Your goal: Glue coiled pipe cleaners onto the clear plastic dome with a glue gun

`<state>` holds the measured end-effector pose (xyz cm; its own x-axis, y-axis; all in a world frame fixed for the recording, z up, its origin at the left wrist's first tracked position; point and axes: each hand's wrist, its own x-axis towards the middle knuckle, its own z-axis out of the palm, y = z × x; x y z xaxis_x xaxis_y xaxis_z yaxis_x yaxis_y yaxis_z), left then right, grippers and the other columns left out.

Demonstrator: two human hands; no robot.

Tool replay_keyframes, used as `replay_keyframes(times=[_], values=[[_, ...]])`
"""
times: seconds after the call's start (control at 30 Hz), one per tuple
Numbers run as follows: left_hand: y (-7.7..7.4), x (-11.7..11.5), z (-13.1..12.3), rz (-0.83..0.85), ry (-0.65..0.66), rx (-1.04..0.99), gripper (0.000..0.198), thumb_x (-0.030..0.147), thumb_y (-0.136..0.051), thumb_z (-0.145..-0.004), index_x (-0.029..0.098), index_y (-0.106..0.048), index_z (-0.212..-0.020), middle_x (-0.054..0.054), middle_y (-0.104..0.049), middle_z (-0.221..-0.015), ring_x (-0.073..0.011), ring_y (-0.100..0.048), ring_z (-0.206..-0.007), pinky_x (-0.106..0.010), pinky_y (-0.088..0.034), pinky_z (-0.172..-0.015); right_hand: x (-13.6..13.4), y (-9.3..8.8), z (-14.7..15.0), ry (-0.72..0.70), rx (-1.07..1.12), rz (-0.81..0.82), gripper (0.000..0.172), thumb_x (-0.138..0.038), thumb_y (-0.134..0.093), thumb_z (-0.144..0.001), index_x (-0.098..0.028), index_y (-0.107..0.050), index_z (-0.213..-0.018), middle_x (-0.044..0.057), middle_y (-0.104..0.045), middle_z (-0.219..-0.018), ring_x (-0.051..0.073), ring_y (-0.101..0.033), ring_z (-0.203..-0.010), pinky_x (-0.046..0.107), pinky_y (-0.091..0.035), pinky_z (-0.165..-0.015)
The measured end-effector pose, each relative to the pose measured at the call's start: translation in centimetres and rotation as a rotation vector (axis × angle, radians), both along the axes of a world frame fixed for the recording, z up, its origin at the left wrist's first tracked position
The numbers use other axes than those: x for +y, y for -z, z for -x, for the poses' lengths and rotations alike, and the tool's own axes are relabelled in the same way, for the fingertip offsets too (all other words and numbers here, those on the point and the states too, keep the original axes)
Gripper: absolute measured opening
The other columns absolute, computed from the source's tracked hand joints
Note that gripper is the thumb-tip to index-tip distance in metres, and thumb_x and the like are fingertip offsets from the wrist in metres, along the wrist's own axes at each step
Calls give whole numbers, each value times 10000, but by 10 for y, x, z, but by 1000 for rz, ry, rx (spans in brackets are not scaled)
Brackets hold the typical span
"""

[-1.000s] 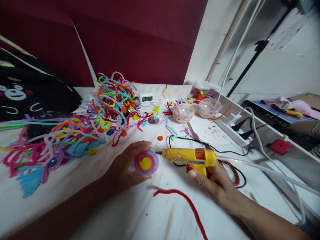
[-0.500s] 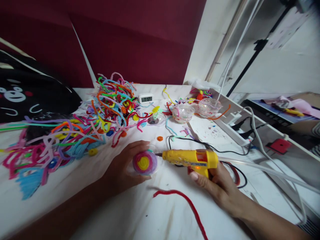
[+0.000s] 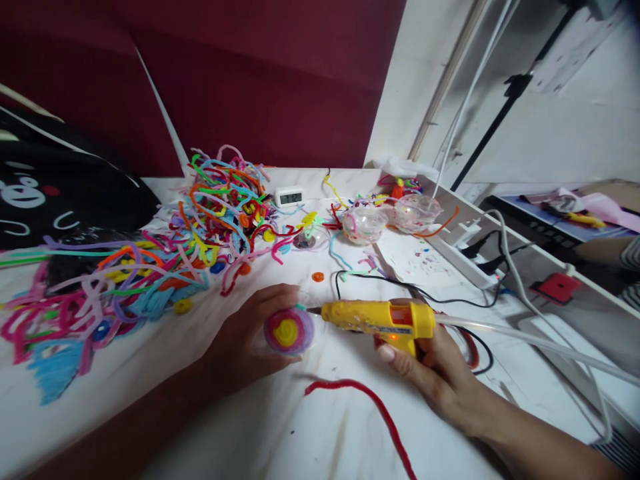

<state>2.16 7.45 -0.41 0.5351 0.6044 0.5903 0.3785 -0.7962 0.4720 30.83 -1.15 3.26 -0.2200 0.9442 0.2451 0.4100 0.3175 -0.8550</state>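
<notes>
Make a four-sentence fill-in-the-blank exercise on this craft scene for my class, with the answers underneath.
1. The right hand holds a glue gun, its nozzle pointing toward the ____ hand.
2. The round coil has a ____ centre.
3. The fuzzy strip lying nearest the person is ____.
4. The small digital display has a ____ casing.

Answers: left; yellow; red; white

I see a maroon panel along the far edge of the white marbled surface, a pale wall at far right.
</notes>
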Motion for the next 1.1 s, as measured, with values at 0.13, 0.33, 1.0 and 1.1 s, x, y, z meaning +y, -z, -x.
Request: replay_keyframes(times=[0.13,0.33,1.0,1.1], values=[[1,0,1,15,7,6,683,257,-787,-719,282,-464,-1320,-93,-559,-1343,-274,-558,-1238,-399,-499,-1034,1,-2,1,-2,-7,2,192,-298,-546,-956,-264,-507,-1141,15,-609,-914,167,-590,-791,262,-532,-671],[-1,-1,-1,35,-15,-20,637,306,-779,-733,276,-480,-1295,-79,-571,-1336,-284,-563,-1233,-403,-502,-1037,0,-7,2,-26,14,14,176,-292,-539,-957,-261,-498,-1126,10,-599,-893,162,-586,-766,255,-532,-655],[-6,2,2,110,-55,-95,704,334,-825,-702,282,-459,-1302,-107,-574,-1309,-294,-514,-1266,-484,-431,-1079,-2,-7,0,-17,-73,-42,186,-289,-541,-945,-239,-518,-1123,36,-600,-901,189,-597,-792,293,-539,-653],[-7,3,3,112,-47,-84,707,328,-822,-705,282,-455,-1307,-118,-567,-1315,-306,-517,-1266,-499,-439,-1071,-3,-8,0,-27,-71,-57,214,-274,-541,-945,-257,-500,-1154,37,-605,-927,191,-606,-815,295,-546,-672]])
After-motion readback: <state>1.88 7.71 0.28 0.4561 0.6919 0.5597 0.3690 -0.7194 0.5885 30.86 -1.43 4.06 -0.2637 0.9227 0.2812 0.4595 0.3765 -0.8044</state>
